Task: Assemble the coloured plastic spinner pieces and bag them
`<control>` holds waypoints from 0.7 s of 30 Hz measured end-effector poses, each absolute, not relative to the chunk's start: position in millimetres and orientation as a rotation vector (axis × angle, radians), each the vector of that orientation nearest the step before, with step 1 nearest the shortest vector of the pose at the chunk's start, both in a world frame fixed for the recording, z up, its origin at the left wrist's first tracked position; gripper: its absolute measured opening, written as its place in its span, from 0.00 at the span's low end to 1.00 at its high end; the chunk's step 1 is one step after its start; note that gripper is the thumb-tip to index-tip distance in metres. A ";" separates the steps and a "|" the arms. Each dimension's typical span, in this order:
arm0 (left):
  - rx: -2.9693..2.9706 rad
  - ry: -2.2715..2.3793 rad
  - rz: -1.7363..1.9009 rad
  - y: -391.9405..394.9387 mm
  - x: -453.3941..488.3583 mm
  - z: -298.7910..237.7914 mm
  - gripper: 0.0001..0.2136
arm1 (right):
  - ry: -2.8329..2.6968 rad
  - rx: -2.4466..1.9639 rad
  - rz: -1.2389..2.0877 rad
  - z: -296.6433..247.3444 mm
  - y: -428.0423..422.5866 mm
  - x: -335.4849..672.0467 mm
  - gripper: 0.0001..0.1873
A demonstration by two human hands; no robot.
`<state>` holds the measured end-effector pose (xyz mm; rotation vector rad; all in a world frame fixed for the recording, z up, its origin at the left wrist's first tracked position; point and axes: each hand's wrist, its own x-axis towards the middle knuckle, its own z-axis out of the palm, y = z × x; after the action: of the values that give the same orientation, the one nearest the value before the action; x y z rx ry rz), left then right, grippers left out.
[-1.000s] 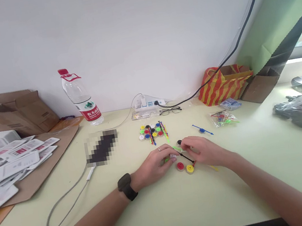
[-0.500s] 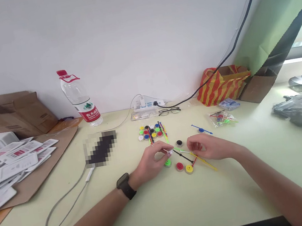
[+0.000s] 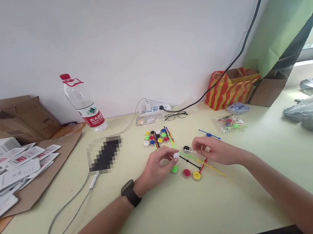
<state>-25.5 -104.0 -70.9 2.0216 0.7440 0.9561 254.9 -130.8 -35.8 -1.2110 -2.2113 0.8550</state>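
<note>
My left hand (image 3: 158,167) pinches one white plastic disc (image 3: 176,155); my right hand (image 3: 216,152) pinches one thin stick (image 3: 190,151); four round discs (image 3: 187,173) lie loose.

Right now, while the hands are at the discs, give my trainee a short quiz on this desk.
1. True or false: the watch is on the right wrist.
2. What colour is the disc pinched in the left hand? A white, B red, C black.
3. Fill in: the bottle at the wall has a ____ cap.
Key: 1 false, it is on the left wrist; 2 A; 3 red.
</note>
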 end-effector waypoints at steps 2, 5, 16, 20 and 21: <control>2.006 0.755 0.941 -104.9 -25.6 -70.2 0.13 | -2.136 -1.204 0.859 -35.7 -130.2 254.5 0.04; 1.963 0.762 0.924 -106.6 -25.0 -69.5 0.13 | -2.023 -1.204 0.840 -36.7 -129.6 251.4 0.03; 1.815 0.711 0.917 -115.4 -16.5 -64.4 0.15 | -1.715 -1.001 1.054 -35.4 -138.7 223.2 0.10; 1.812 0.710 0.903 -113.3 -17.0 -66.4 0.16 | -1.652 -0.941 1.190 -34.2 -143.1 216.4 0.13; 1.811 0.711 0.901 -112.9 -17.2 -66.7 0.16 | -1.637 -0.940 1.207 -34.9 -143.4 215.6 0.13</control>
<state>-17.2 -112.9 -66.7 1.8113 0.7107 0.9009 215.6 -143.4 -34.9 -0.9397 -1.6367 1.2067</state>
